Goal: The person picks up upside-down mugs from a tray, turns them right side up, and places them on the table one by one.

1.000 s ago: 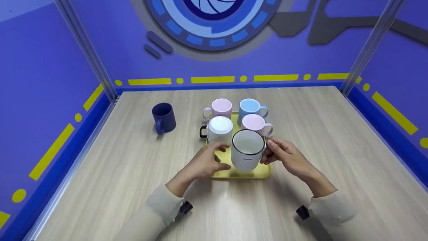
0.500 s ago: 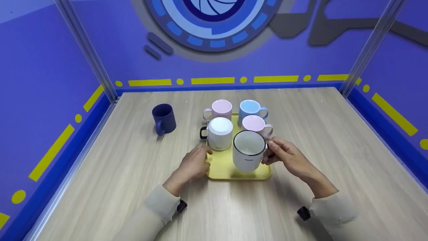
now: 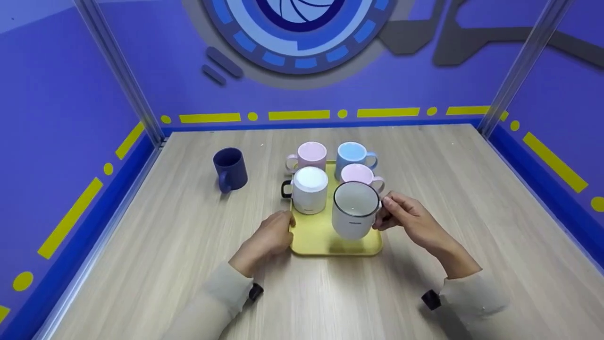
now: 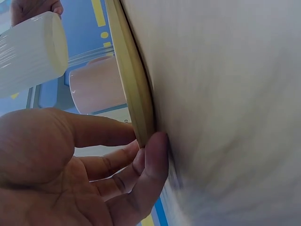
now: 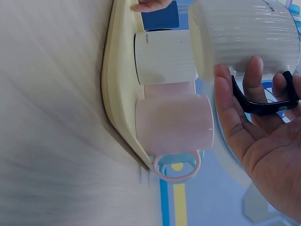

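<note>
My right hand (image 3: 410, 219) grips the black handle (image 5: 263, 107) of a white mug (image 3: 351, 226) with a dark rim. The mug hangs upright over the near right part of a yellow tray (image 3: 309, 241), its shadow below. At the tray's left edge, my left hand (image 3: 271, 233) pinches the rim, with thumb and fingers on either side in the left wrist view. Close to that hand, a white mug (image 3: 309, 200) with a black handle stands upside down on the tray. Behind the held mug is a pink mug (image 3: 356, 174), partly hidden.
Another pink mug (image 3: 311, 152) and a light blue mug (image 3: 350, 153) stand at the tray's far end. A dark blue mug (image 3: 231, 170) sits on the wooden table (image 3: 188, 222) to the left. Blue panels (image 3: 302, 99) wall the table at the back and sides.
My left hand has moved from beside the held mug, left and down to the tray's edge, and now pinches it. My right hand has shifted slightly right with the mug.
</note>
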Motion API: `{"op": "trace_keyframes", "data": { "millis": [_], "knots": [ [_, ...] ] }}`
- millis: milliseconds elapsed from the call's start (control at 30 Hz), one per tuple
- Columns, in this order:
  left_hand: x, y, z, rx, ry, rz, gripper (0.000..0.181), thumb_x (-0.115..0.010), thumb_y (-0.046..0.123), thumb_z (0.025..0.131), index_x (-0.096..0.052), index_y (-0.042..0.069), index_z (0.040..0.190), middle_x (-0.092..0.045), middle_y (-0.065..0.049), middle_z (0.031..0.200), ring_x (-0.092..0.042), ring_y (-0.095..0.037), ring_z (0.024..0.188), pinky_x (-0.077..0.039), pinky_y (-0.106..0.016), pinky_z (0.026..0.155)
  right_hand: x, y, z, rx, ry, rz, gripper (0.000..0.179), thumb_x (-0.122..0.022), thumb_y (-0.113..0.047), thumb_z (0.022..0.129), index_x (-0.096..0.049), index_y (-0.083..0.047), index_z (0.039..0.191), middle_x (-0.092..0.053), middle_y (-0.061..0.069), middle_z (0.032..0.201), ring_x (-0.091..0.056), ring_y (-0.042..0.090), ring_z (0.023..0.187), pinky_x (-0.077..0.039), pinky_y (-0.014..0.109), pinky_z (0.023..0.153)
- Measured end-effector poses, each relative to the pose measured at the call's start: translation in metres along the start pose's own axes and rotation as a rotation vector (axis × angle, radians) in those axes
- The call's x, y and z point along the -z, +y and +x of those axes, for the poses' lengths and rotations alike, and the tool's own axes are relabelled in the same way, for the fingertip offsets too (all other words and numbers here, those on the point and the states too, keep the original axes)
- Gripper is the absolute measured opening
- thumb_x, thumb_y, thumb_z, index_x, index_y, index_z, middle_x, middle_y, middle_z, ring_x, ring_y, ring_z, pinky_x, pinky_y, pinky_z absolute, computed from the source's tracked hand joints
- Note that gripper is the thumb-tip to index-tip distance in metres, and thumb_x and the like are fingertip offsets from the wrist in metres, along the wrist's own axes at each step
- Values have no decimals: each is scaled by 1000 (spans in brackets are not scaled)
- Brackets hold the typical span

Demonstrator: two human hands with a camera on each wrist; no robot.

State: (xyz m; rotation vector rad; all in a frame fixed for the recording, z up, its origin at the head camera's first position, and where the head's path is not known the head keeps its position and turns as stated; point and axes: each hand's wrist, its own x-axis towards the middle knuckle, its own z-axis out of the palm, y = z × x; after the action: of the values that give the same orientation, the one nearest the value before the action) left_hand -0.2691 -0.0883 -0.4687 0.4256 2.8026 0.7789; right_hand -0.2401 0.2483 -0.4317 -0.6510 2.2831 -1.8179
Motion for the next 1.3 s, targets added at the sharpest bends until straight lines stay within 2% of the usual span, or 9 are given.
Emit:
{"op": "trace_keyframes", "data": {
  "millis": [133,333,700,1033,1300],
  "knots": [
    [0,-1,1,7,-18,-7,29,-58,-5,86,-64,-1,114,-64,-12,105,-62,-28,102,-52,-47,95,5,-4,0,0,20,0,36,-44,-27,113,-55,6,106,-67,21,98,-73,24,90,-63,39,84],
    [0,-3,2,28,-39,-28,28,-60,-3,88,-65,2,116,-63,-8,95,-58,-23,89,-52,-43,86,17,-9,-2,-18,82,-12,37,-45,-29,112,-56,6,107,-68,17,97,-74,26,91,-63,39,84],
    [0,-6,0,2,-50,-44,25,-58,-1,91,-64,1,115,-58,-6,87,-55,-21,80,-48,-34,69,57,-13,-9,-15,208,-79,48,-42,-36,112,-54,10,114,-69,10,97,-75,21,90,-63,33,82],
    [0,-5,-1,32,-75,-89,25,-58,-2,93,-62,2,116,-58,-6,88,-55,-21,75,-45,-30,59,93,-16,-21,22,303,66,45,-48,-32,110,-50,13,107,-70,7,93,-77,21,87,-64,32,80],
    [3,-4,-3,36,-79,-105,25,-56,-2,93,-61,2,118,-58,-7,89,-56,-21,75,-46,-30,58,106,-10,-19,-36,391,144,39,-54,-32,108,-52,7,108,-73,5,93,-76,18,87,-63,27,79]
  ]
}}
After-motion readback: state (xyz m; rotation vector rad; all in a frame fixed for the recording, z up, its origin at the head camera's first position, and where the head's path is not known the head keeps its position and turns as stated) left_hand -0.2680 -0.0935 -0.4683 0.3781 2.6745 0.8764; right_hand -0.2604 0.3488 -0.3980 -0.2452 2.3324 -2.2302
